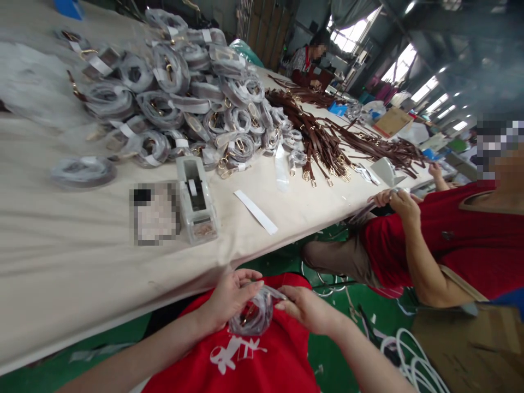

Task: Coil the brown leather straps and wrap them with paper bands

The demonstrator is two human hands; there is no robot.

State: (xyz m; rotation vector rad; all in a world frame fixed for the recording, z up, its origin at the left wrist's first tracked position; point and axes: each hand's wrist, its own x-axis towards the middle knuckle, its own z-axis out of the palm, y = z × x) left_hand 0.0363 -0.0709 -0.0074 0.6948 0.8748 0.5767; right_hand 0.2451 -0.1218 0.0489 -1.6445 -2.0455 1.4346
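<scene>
A coiled strap in clear plastic wrap point(257, 316) is held over my lap, in front of the red apron point(278, 355). My left hand point(231, 297) grips the coil's left and upper side, thumb on top. On the other side, my right hand point(301, 308) pinches the end of the wrap between thumb and fingers. Metal hardware glints inside the coil. Beyond my hands, on the table, a tape dispenser point(197, 199) stands beside a blurred square item point(155, 214). A white paper strip point(256, 212) lies to the dispenser's right.
Many wrapped coils point(164, 103) are heaped on the cream-covered table point(102, 273). Unwrapped brown straps point(315, 131) lie farther right. A person in red point(442, 240) sits close on my right, and another person point(305, 60) is at the far side. A cardboard box point(470, 338) is at lower right.
</scene>
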